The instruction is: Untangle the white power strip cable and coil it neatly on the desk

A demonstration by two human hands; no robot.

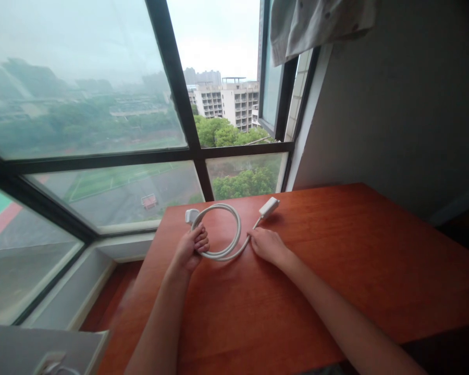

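Note:
A white extension cord (238, 224) is looped into a coil above the tabletop. My left hand (192, 246) is closed around the left side of the coil, near the cord's white plug (191, 215), which sticks out just above the fingers. My right hand (268, 245) pinches the cord's single strand a little below its white socket block (269, 208). That block tilts up and to the right, beyond my right fingers. The strand between my hands sags in a short curve.
A reddish-brown wooden table (316, 291) spans the space under my hands. Behind it stand dark-framed windows (242, 152), one pane swung outward. A cloth curtain (320, 26) hangs at the upper right, beside a grey wall (398, 114). A wall socket (52, 360) shows at the lower left.

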